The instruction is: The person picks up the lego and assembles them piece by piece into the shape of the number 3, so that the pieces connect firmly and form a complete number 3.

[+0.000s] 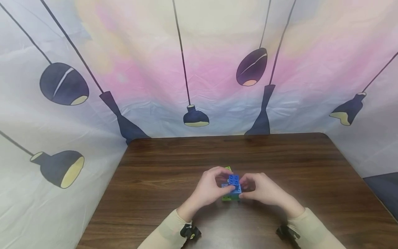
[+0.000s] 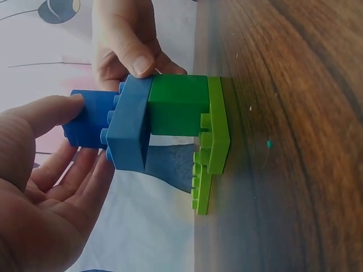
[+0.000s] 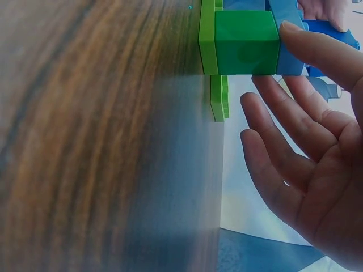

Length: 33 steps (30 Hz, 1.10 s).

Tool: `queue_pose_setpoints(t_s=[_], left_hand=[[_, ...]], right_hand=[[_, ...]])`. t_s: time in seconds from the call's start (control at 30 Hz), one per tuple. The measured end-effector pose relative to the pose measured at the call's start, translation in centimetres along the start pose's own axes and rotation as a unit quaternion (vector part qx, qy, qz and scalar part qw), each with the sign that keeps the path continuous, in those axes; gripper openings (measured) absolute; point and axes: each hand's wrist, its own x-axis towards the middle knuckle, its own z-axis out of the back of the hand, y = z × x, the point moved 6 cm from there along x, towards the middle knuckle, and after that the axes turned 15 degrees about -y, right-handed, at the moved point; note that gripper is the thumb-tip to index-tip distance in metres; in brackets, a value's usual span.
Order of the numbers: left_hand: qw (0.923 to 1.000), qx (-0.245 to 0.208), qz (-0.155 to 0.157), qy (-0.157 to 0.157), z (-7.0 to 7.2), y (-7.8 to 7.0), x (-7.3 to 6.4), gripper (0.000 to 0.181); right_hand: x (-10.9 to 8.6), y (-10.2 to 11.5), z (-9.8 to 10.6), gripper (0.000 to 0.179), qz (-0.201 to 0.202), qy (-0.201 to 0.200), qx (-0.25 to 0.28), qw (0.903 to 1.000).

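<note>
A small stack of toy building bricks stands on the wooden table, in front of me. At its base lie lime-green studded plates [image 2: 218,124], with a green brick [image 2: 178,105] on top of them. A long light blue brick [image 2: 131,124] lies across the green one. Topmost is a dark blue brick [image 1: 234,180], which my left hand [image 1: 206,186] pinches between thumb and fingers. From the other side my right hand [image 1: 264,189] holds the light blue brick by its end, thumb on the near face. Its lower fingers are spread beside the stack, touching nothing.
Brown wood-grain table [image 1: 149,186] lies around the stack. A cloth backdrop [image 1: 211,69] printed with hanging lamps rises behind the table's far edge and along its sides. A tiny teal speck [image 2: 269,144] shows on the tabletop in the left wrist view.
</note>
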Motion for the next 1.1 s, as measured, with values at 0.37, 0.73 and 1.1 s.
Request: queue_pose_setpoints(t_s=[0.37,0.73,1.1], left_hand=[[0.9999,0.013,-0.005,0.003,-0.11,0.00,-0.22,0.034],[0.9996,0.018,-0.021,0.005,-0.43,0.07,-0.27,0.033],[0.9991,0.025,-0.032,0.014,-0.52,-0.13,-0.27,0.034]], right_hand=[[0.06,0.07,0.00,0.028,-0.004,0.008,0.006,0.9999],[-0.03,0.13,0.10,0.028,0.005,0.004,0.002,1.0000],[-0.01,0.13,0.05,0.028,0.003,0.005,0.004,1.0000]])
